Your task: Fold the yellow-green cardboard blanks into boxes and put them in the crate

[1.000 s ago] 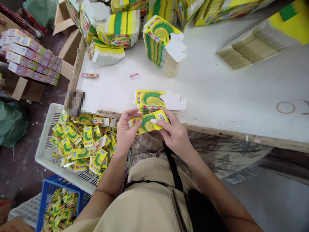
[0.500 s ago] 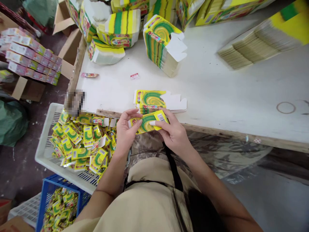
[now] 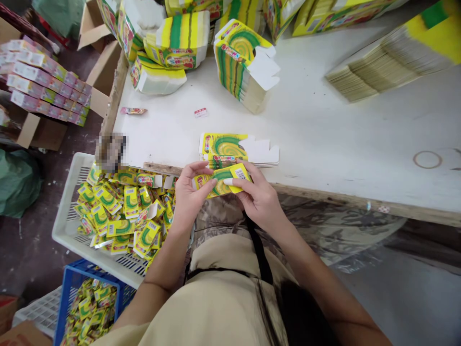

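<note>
Held carton: small, yellow and green (image 3: 221, 176); located at the near edge of the tabletop (image 3: 324, 144), in front of the person's body, tilted slightly with the barcode end higher.
Left hand (image 3: 190, 194): clamped on the carton's left end, thumb flat on the printed face; the grip behind the card is hidden.
Right hand (image 3: 263, 201): clamped on the barcode end, thumb pressing near the middle of the face.
Carton weight: presumably light; contents, if any, cannot be told.
Carton stiffness: judged to be thin card, firm along the folded edges, yielding at the centre of the face.
Carton surface: smooth print; moderate slip is to be expected, so thumb pressure should be even.
Carton weak points: end flaps and creases, likely to bend or tear if forced.
Carton hold points: long folded edges near both ends; avoid squeezing the middle.
Flat-carton stack (image 3: 226, 145): on the tabletop just beyond the hands; loose pieces would likely slide, so lift singly by an edge.
White basket (image 3: 64, 231): beside the left arm, containing many small cartons (image 3: 120, 229).
</note>
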The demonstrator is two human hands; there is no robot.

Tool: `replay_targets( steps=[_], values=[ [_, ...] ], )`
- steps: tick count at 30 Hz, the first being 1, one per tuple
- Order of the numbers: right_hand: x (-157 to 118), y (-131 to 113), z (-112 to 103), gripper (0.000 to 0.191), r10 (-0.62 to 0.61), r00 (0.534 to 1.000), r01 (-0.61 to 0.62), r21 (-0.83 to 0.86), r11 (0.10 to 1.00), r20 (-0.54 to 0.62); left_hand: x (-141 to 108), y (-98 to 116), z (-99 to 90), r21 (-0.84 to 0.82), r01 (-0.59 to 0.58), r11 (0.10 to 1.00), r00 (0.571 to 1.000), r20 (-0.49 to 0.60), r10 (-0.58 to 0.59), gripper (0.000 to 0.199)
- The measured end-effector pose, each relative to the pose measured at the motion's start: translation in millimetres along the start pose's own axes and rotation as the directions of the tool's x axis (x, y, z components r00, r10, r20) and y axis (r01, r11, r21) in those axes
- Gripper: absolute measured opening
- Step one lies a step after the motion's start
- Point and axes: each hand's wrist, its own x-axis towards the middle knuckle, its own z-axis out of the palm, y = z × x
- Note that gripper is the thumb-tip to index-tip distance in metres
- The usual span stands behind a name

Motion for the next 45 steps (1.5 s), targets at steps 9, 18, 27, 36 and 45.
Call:
replay_targets(
  steps=[9,18,27,36,45],
  values=[
    [0.9,-1.2,-0.8,0.021,0.001,1.000,-0.001,0.004,1.000,0.000,-0.7,-1.9,0.4,0.008,0.000,1.000,1.000,0.014,0.000,0.044],
    [1.2,-2.8,-0.9,0.021,0.033,0.999,-0.034,0.007,0.999,0.004,-0.2,-2.4,0.7,-0.007,-0.004,1.000,1.000,-0.008,0.004,0.042],
    [0.5,-0.1,-7.0,0.028,-0.009,0.993,0.008,0.013,1.000,0.120,1.3,-6.5,-0.4,0.014,-0.046,0.999,0.998,-0.039,0.046,0.042],
    [4.1,-2.1,-7.8,0.039,0.144,0.988,-0.141,0.058,0.988,-0.058,-6.1,-3.6,9.2,0.037,-0.080,0.996,0.997,0.001,0.080,0.039],
    [2.3,-3.2,-12.4,0.056,0.335,0.942,-0.304,0.364,0.880,-0.024,-5.0,10.4,-4.0,0.467,-0.330,0.820,0.943,0.125,0.308,0.076]
  ],
)
